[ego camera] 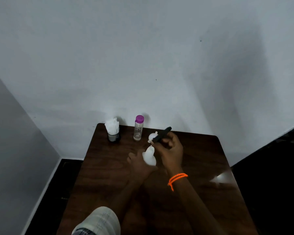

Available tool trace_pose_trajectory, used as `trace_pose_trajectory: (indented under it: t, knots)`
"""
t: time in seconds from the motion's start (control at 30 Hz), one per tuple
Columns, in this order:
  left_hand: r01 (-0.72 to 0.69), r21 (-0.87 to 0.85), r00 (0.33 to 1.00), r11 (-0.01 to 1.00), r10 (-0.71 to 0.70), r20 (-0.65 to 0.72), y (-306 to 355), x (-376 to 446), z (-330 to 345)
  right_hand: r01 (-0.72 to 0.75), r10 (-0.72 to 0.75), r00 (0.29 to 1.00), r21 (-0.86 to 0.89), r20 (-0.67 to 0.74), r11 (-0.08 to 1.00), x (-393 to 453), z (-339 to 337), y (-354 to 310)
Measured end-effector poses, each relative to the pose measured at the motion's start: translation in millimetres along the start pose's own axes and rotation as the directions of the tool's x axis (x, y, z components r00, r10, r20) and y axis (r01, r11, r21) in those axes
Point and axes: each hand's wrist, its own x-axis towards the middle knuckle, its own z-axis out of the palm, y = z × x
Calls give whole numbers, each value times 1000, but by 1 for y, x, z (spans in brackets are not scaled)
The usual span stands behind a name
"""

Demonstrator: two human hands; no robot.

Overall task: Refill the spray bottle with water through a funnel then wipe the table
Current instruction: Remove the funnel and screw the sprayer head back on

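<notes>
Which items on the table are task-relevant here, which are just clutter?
Job: spray bottle, black spray head, funnel, water bottle, tissues in mesh cup, table.
Lying about: nothing I can make out.

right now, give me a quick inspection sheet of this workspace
surface: dark wooden table, glare patch near its right edge
job's things: white spray bottle upright; black spray head off it; white funnel behind; water bottle, purple cap on
clutter: mesh cup of tissues at back left
hands: left hand holds the spray bottle; right hand grips the spray head
cables: nothing seen
surroundings: white wall, dark floor
</notes>
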Motion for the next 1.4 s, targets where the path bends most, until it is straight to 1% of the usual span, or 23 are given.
trace_pose_trajectory:
  t: [0.1, 0.2, 0.23, 0.3, 0.4, 0.47, 0.5, 0.57, 0.6, 0.7, 0.77, 0.87, 0.97, 1.1, 1.17, 1.3, 1.4]
  knots:
    - [-43, -5, 998, 999, 43, 53, -5, 7, -1, 6, -9, 999, 62, 47, 998, -6, -19, 1]
    - [-85, -20, 996, 996, 85, 35, -7, 5, 5, 25, -32, 995, 66, 99, 997, -3, -32, 9]
    - [-101, -22, 994, 995, 101, 32, -4, 4, 4, 22, -27, 994, 56, 105, 998, -1, -35, 10]
    - [-121, -36, 989, 992, 124, 76, -4, 3, 7, 25, -27, 990, 19, 138, 1000, 2, -39, 11]
    - [-180, -11, 979, 984, 180, 94, -4, 2, 8, 54, -41, 971, -50, 236, 997, 7, -43, 13]
    - [-172, -22, 978, 985, 173, 112, -3, 1, 13, 80, -48, 957, -101, 287, 992, 10, -44, 16]
    - [-146, -28, 981, 989, 148, 123, -3, 2, 17, 93, -52, 951, -122, 305, 988, 11, -44, 18]
    - [-111, -8, 990, 994, 111, 92, -2, 6, 25, 122, -68, 945, -153, 319, 981, 13, -44, 22]
    - [-116, -5, 990, 993, 116, 75, -1, 6, 25, 134, -75, 943, -163, 325, 978, 13, -45, 23]
    - [-171, -42, 978, 984, 174, 116, 5, -2, 13, 176, -102, 934, -195, 343, 965, 13, -47, 22]
    - [-194, -59, 974, 979, 200, 104, 6, -3, 11, 209, -124, 927, -211, 355, 955, 13, -49, 22]
    - [-203, -61, 974, 977, 207, 87, 12, -8, 8, 223, -133, 926, -228, 354, 948, 13, -53, 27]
    - [-238, -27, 964, 971, 240, 115, 15, -12, 7, 215, -122, 933, -252, 339, 944, 14, -56, 33]
    - [-220, -58, 968, 974, 225, 110, 17, -14, 8, 196, -96, 932, -263, 349, 945, 13, -56, 36]
    - [-228, -36, 966, 973, 230, 117, 19, -17, 5, 190, -91, 938, -278, 335, 942, 12, -55, 39]
    - [-190, -105, 976, 976, 199, 85, 15, -17, 7, 163, -89, 959, -269, 270, 949, 11, -51, 41]
    - [-192, -111, 977, 975, 201, 72, 16, -20, 6, 61, -21, 984, -221, 179, 973, 11, -46, 42]
